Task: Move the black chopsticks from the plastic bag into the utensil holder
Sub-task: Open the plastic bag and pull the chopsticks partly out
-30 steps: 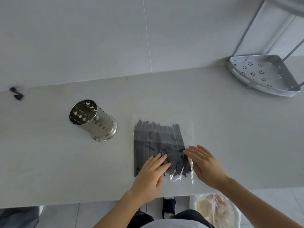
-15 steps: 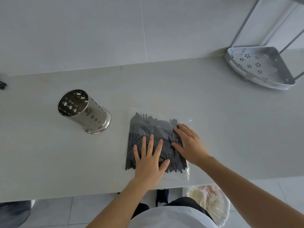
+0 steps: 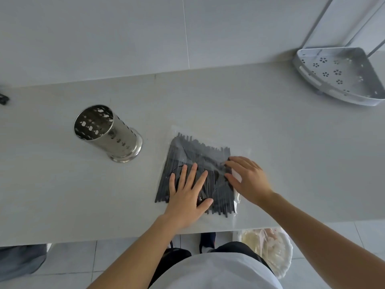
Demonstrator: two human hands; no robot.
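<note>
Pressing flat, the left hand [image 3: 185, 199] should pin the plastic bag [image 3: 177, 132] while the right hand [image 3: 248, 180], fingers straight, finds its opening.

No text, label, brand, number or sign can be read anywhere in the view.
</note>
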